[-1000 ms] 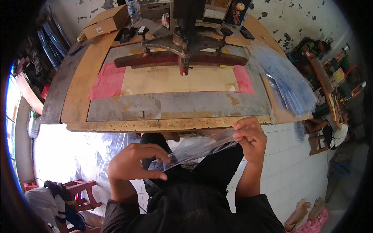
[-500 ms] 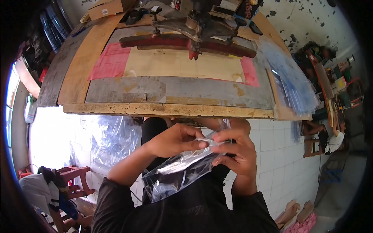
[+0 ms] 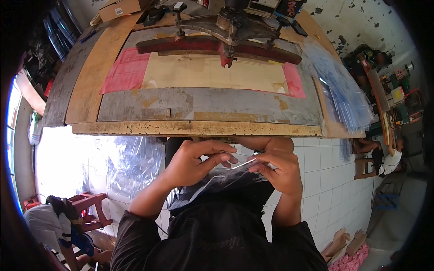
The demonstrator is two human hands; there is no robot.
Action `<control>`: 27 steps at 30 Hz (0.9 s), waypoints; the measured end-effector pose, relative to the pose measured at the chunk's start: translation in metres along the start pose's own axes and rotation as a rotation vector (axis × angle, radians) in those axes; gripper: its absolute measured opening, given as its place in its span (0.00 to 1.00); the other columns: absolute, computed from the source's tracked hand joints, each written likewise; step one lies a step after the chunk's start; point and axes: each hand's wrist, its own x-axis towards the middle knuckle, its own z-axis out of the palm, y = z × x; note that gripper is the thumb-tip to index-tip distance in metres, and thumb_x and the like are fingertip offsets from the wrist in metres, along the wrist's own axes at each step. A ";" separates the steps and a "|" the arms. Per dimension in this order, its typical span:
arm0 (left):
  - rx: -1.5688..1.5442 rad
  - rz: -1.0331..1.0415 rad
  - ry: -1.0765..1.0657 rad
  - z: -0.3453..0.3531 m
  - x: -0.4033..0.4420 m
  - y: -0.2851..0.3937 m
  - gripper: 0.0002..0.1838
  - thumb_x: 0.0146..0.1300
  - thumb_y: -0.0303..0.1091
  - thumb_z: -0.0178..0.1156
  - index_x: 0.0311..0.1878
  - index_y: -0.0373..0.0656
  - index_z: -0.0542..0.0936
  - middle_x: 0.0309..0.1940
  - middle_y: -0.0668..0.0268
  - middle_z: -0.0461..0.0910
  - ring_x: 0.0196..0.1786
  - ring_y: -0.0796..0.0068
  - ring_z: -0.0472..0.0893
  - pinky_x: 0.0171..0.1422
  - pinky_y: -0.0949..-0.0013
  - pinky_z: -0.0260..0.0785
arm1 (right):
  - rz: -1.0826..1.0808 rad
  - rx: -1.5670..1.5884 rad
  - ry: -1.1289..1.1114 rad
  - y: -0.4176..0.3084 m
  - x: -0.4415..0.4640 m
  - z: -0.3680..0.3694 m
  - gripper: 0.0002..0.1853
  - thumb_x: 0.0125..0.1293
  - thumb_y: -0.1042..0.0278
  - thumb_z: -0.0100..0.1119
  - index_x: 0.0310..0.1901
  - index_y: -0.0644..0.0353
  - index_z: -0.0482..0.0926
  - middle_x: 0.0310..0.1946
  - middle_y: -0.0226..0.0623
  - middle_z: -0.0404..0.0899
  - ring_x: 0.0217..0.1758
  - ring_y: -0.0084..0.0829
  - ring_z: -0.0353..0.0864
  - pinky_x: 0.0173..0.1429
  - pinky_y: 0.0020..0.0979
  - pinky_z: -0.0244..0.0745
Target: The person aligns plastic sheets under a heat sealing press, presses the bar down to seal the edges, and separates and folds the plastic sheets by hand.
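A clear plastic bag or sleeve (image 3: 203, 186) lies slack across my lap, its upper edge raised between my hands. My right hand (image 3: 281, 169) pinches that edge between thumb and fingers. My left hand (image 3: 192, 163) is close by at the left, its forefinger stretched out and a gap showing between forefinger and thumb. Its fingertips are just above the film; whether one touches it is hard to see. The lower part of the film is see-through against my black clothing, so its outline is partly lost.
Ahead is a worktable (image 3: 199, 129) with a red-edged clamp bar (image 3: 181, 47) above a tan panel (image 3: 212, 74). Clear sheets (image 3: 346, 97) are stacked at its right. Loose film (image 3: 131, 165) lies lower left, near a red stool (image 3: 90, 210). Another person (image 3: 391, 160) sits at far right.
My left hand has drawn up and left, and its thumb and forefinger have parted. My right hand has closed its fingers on the film edge. The film has sagged and turned.
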 end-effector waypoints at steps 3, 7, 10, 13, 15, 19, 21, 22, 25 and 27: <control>0.012 0.015 0.017 0.000 -0.001 -0.001 0.10 0.74 0.25 0.67 0.55 0.35 0.87 0.40 0.58 0.93 0.43 0.70 0.93 0.49 0.69 0.83 | 0.001 -0.037 -0.097 0.000 0.003 -0.007 0.12 0.59 0.76 0.78 0.46 0.61 0.90 0.34 0.37 0.92 0.36 0.33 0.92 0.41 0.32 0.81; 0.152 0.100 0.009 -0.003 0.002 -0.003 0.12 0.72 0.25 0.68 0.56 0.37 0.88 0.38 0.59 0.93 0.41 0.69 0.93 0.46 0.71 0.83 | 0.034 -0.007 -0.079 0.005 0.001 -0.009 0.12 0.60 0.80 0.75 0.45 0.62 0.90 0.33 0.38 0.92 0.37 0.33 0.93 0.42 0.31 0.84; 0.198 0.074 -0.010 -0.005 0.004 0.000 0.13 0.70 0.26 0.70 0.56 0.39 0.88 0.35 0.60 0.93 0.40 0.67 0.93 0.46 0.70 0.82 | 0.056 -0.030 -0.122 0.001 0.003 -0.015 0.11 0.61 0.81 0.74 0.45 0.63 0.89 0.34 0.39 0.92 0.38 0.34 0.94 0.42 0.30 0.86; 0.341 0.081 -0.044 -0.006 0.003 0.001 0.11 0.69 0.27 0.71 0.53 0.38 0.89 0.32 0.61 0.92 0.39 0.66 0.93 0.46 0.69 0.82 | 0.081 -0.047 -0.129 0.000 0.002 -0.016 0.10 0.62 0.81 0.73 0.46 0.64 0.89 0.34 0.39 0.92 0.38 0.34 0.94 0.41 0.30 0.86; 0.305 0.097 -0.022 -0.005 0.004 -0.003 0.12 0.69 0.28 0.71 0.53 0.38 0.88 0.35 0.61 0.92 0.40 0.64 0.93 0.47 0.67 0.82 | 0.083 -0.011 -0.117 0.003 0.000 -0.014 0.12 0.64 0.80 0.73 0.49 0.63 0.89 0.33 0.39 0.92 0.38 0.34 0.94 0.42 0.30 0.86; 0.067 -0.055 0.061 0.009 -0.002 -0.008 0.17 0.68 0.33 0.74 0.55 0.37 0.80 0.52 0.54 0.89 0.52 0.59 0.91 0.56 0.62 0.81 | 0.096 0.051 -0.079 0.001 0.001 -0.005 0.14 0.66 0.81 0.71 0.53 0.63 0.87 0.40 0.42 0.92 0.41 0.34 0.94 0.44 0.29 0.85; 0.092 0.082 -0.019 -0.001 -0.003 -0.013 0.21 0.67 0.35 0.75 0.56 0.38 0.78 0.59 0.52 0.85 0.58 0.56 0.87 0.59 0.60 0.79 | 0.211 0.276 0.045 0.001 -0.001 0.002 0.16 0.68 0.82 0.70 0.56 0.62 0.86 0.48 0.45 0.91 0.45 0.34 0.93 0.45 0.30 0.85; 0.114 0.216 -0.098 -0.006 -0.002 -0.013 0.24 0.65 0.37 0.77 0.57 0.39 0.76 0.66 0.50 0.81 0.64 0.54 0.84 0.63 0.58 0.78 | 0.213 0.276 0.047 0.003 -0.001 0.001 0.16 0.68 0.82 0.70 0.56 0.62 0.86 0.48 0.45 0.91 0.45 0.34 0.93 0.45 0.30 0.85; 0.205 0.170 -0.098 -0.004 -0.004 0.000 0.21 0.61 0.32 0.79 0.51 0.40 0.80 0.67 0.51 0.79 0.66 0.53 0.82 0.66 0.57 0.77 | 0.110 0.227 0.053 0.010 -0.002 -0.001 0.18 0.68 0.84 0.68 0.59 0.62 0.85 0.54 0.46 0.89 0.47 0.35 0.92 0.46 0.31 0.86; 0.287 0.153 -0.068 0.002 -0.008 0.001 0.18 0.61 0.29 0.79 0.49 0.39 0.81 0.67 0.51 0.79 0.63 0.54 0.84 0.65 0.56 0.79 | -0.013 0.055 -0.065 0.015 -0.001 -0.004 0.21 0.68 0.84 0.68 0.62 0.61 0.83 0.53 0.44 0.89 0.46 0.35 0.91 0.48 0.31 0.86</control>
